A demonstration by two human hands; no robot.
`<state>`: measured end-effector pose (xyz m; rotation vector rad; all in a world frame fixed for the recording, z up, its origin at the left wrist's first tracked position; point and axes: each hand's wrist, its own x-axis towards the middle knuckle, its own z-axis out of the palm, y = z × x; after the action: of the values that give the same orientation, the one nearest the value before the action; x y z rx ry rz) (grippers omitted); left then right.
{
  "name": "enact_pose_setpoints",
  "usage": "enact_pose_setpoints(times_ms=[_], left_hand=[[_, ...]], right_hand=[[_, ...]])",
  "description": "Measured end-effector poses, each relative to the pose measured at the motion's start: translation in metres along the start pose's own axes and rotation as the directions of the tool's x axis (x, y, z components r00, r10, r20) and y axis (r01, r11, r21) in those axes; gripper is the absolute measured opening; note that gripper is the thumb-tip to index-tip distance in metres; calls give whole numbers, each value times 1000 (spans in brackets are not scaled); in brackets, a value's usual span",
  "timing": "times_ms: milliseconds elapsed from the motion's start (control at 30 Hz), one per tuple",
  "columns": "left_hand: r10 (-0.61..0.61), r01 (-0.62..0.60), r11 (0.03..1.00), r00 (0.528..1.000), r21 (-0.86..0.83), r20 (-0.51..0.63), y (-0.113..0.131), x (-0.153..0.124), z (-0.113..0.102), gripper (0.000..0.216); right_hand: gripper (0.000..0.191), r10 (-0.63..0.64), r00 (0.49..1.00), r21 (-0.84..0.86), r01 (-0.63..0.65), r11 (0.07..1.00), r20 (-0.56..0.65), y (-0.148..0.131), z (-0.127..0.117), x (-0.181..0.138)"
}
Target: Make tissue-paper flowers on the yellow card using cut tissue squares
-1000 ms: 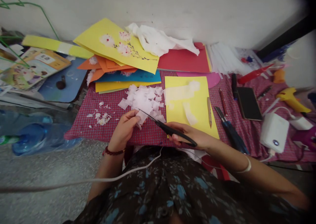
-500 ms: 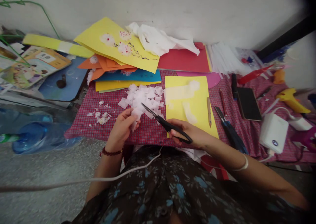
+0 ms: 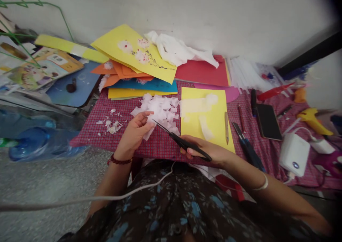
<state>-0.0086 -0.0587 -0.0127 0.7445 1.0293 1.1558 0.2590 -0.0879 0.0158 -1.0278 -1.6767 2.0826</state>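
The left hand (image 3: 135, 133) pinches a small white paper piece (image 3: 148, 131) between thumb and fingers, so its grip is closed on the paper. It holds the piece up off the counter, likely so the blades can reach its edge.

The right hand (image 3: 205, 151) has its fingers through the black handles of the scissors (image 3: 181, 142), clamped on them. The blades look nearly shut, and their tip points up and left, right at the paper in the left grip.

Just past the left grip lies a pile of white paper squares (image 3: 159, 108) on the red checked cloth (image 3: 160, 147) that covers the counter. It sits close, so a new piece is easy to pick up. To the left of that grip are tiny white scraps (image 3: 110, 125).

Just beyond the right grip lies a yellow sheet (image 3: 213, 117) with white patches on it, and a pencil (image 3: 226, 127) rests on its right edge. Further right are a red pen (image 3: 241, 118), a dark phone (image 3: 268, 121) and a white box with a cable (image 3: 294, 153). At the back, a stack of coloured sheets (image 3: 139, 74) leans by the wall.
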Motion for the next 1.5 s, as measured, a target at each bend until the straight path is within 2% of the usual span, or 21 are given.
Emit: enact_pose_setpoints(times_ms=[100,200,367,467,600,800,1000,1200,1500], left_hand=[[17,-24,996,996,84,83,1,-1,-1,46],[13,-28,991,993,131,114,0,-1,-3,53],[-61,57,997,994,51,88,-2,2,-9,46],[-95,94,995,991,17,97,-1,0,-11,43],[-41,28,992,994,126,98,1,-4,-8,56],[-3,-13,970,998,242,65,1,-3,-1,56],[9,-30,973,996,229,91,0,0,3,58],[21,-41,972,996,233,90,-4,2,6,56],[16,-41,979,992,201,127,-3,5,9,57]], right_hand=[[69,-17,1000,-19,17,1000,24,-1,-1,1],[65,-18,1000,-4,18,1000,11,2,0,2],[55,54,998,244,-48,968,-17,17,1,3],[55,57,998,318,-49,947,-16,23,1,4],[56,39,999,286,-30,958,-26,21,1,5],[53,51,998,212,-44,976,-27,14,2,5],[52,34,998,144,-26,989,-54,14,4,5],[54,79,992,188,-60,980,-94,14,8,7],[53,79,988,251,-44,967,-130,17,9,6]])
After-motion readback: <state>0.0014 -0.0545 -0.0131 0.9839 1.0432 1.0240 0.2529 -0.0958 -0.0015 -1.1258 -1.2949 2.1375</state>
